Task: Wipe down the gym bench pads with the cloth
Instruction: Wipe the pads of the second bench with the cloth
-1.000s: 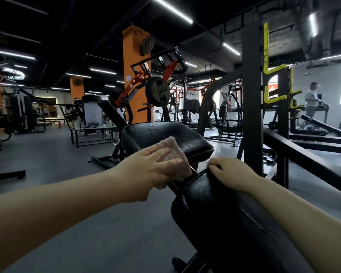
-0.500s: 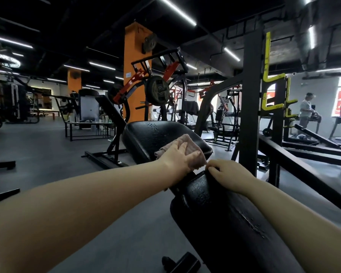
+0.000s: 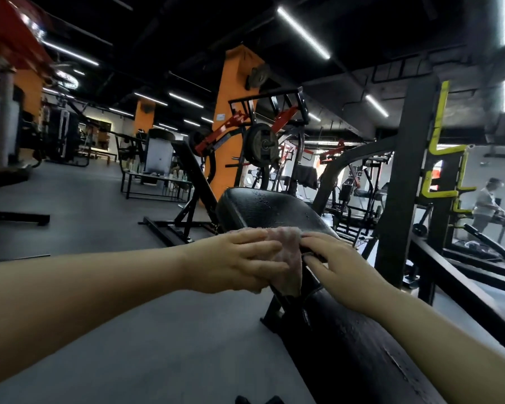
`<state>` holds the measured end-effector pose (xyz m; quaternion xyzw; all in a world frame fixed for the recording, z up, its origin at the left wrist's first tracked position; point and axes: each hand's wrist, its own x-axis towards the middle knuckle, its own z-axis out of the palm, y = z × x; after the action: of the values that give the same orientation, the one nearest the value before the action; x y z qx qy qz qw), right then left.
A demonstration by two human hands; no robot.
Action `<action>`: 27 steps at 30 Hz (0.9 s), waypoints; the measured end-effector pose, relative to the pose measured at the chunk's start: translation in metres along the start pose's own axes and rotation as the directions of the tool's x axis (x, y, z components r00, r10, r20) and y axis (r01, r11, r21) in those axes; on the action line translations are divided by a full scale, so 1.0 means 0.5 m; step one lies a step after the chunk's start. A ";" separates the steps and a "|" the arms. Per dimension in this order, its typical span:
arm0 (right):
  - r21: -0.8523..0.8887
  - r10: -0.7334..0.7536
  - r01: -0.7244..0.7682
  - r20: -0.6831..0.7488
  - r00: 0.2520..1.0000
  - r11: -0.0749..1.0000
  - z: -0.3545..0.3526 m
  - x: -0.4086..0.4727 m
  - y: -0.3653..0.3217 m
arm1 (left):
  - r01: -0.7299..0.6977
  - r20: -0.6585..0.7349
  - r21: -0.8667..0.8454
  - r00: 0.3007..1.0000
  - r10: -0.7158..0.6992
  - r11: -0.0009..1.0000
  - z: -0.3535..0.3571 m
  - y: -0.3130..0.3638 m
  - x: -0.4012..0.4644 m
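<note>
Black padded gym bench [image 3: 274,211], pink cloth [image 3: 286,252] draped over its near edge.

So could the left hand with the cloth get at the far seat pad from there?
Probably yes: the left hand holds the cloth at the seat pad's near edge, and nothing lies on the pad beyond it.

A commercial gym: black padded benches [image 3: 268,211] stand on grey rubber flooring [image 3: 85,217] among plate-loaded machines, one carrying a weight plate [image 3: 260,145] on red arms. Orange pillars [image 3: 231,112] rise to a black ceiling lit by strip lights [image 3: 303,33]. A rack [image 3: 405,182] with yellow hooks [image 3: 438,147] stands at right.
</note>
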<state>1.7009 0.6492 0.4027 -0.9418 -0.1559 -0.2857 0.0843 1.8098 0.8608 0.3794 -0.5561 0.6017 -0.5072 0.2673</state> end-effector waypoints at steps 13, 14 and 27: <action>-0.084 0.139 -0.134 0.066 0.988 0.987 0.017 0.029 -0.012 | 0.486 -0.236 -0.652 0.599 -0.765 0.582 0.003 0.104 0.022; -0.081 0.147 -0.142 0.071 0.987 0.987 0.016 0.030 -0.012 | 0.546 -0.211 -0.691 0.475 -0.855 0.474 0.002 0.120 0.046; -0.029 0.209 -0.207 0.109 0.972 0.978 0.006 0.037 -0.019 | 0.805 0.424 -0.561 0.080 -0.902 -0.192 -0.018 0.114 0.132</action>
<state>1.7137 0.6633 0.4110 -0.9681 -0.0583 -0.2238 0.0968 1.7632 0.7942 0.3468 -0.8250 0.2123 -0.3119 -0.4208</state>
